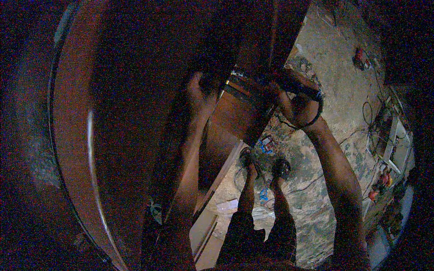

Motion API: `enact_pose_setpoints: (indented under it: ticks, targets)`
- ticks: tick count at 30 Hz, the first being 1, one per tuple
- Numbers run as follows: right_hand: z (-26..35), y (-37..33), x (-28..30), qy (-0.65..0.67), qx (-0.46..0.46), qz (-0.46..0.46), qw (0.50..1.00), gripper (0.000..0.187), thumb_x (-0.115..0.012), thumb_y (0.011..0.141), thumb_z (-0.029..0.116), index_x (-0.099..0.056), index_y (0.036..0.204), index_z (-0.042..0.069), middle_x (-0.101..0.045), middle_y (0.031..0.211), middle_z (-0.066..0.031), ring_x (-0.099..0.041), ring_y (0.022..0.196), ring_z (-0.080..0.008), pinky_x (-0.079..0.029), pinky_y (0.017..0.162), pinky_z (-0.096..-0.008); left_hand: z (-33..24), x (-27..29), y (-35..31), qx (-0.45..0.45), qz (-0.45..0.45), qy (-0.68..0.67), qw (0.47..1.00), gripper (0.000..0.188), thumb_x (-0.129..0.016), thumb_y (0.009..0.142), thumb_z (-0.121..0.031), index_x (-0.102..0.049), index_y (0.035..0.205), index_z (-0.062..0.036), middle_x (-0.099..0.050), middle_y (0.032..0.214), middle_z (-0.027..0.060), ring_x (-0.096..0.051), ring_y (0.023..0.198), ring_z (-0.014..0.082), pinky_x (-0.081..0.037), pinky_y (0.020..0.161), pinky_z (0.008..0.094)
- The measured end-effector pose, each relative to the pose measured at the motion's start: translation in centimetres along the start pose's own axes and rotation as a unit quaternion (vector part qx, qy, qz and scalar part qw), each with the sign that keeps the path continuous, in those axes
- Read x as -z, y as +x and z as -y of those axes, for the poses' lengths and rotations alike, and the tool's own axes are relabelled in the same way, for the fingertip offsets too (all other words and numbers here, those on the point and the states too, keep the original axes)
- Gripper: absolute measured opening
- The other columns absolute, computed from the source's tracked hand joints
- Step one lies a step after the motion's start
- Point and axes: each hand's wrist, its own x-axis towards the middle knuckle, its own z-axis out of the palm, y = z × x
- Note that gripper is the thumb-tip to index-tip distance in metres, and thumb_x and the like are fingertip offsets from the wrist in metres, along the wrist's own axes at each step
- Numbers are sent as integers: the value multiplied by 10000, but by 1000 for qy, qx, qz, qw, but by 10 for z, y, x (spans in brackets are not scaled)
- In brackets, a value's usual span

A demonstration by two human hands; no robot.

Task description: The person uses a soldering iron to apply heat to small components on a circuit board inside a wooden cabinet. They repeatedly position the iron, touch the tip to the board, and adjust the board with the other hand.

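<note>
A large reddish-brown wooden panel [228, 119], much like a door, stands on its side in dim light. My right hand [296, 106] is closed around the handle of a dark corded power tool [298, 86] at the panel's right edge. Its black cord loops down beside my wrist. The tool's exact kind cannot be made out. My left hand [201, 95] reaches into the shadow at the panel, left of the tool. Its thumb side shows, while its other fingers are lost in darkness, so I cannot tell what it grips.
Below, my feet stand on a stained concrete floor [312, 156]. A small blue-and-red object [266, 143] lies near them. Cables run across the floor. On the right are a pale metal frame [391, 140], orange-red items [374, 194] and a red object [360, 58].
</note>
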Motion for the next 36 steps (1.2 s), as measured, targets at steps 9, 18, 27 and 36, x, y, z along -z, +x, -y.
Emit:
enact_pose_setpoints:
  ticks: [9, 18, 27, 36]
  targets:
    - [-2, 3, -1, -17, 36, -31, 999, 224, -697, 789, 39, -626, 989, -33, -693, 893, -154, -689, 801, -251, -546, 720, -349, -11, -1, 2, 60, 32, -110, 992, 281, -698, 830, -205, -601, 998, -2, -647, 953, 83, -596, 876, 196, -478, 808, 340]
    - [-2, 8, 1, 16, -17, 5, 1000, 136, -685, 798, 48, -641, 917, -1, -681, 844, -141, -681, 763, -243, -539, 687, -336, 22, -15, 5, 13, -16, 25, 999, 509, -749, 781, -305, -571, 1118, 31, -620, 1089, 156, -576, 1027, 290, -444, 927, 384]
    - [-1, 1, 0, 58, -39, -13, 997, 164, -679, 812, 73, -634, 944, -13, -685, 850, -136, -683, 776, -241, -540, 703, -337, 38, -12, 13, 15, 44, 85, 995, 614, -753, 774, -342, -522, 1201, 34, -543, 1221, 204, -503, 1154, 345, -386, 1005, 421]
    - [0, 0, 4, 61, -51, 11, 997, 178, -686, 810, 52, -633, 953, -39, -699, 850, -152, -695, 760, -231, -550, 692, -325, 43, -12, 12, -81, 14, 143, 986, 552, -744, 782, -328, -543, 1170, 9, -563, 1159, 201, -520, 1090, 360, -409, 955, 434]
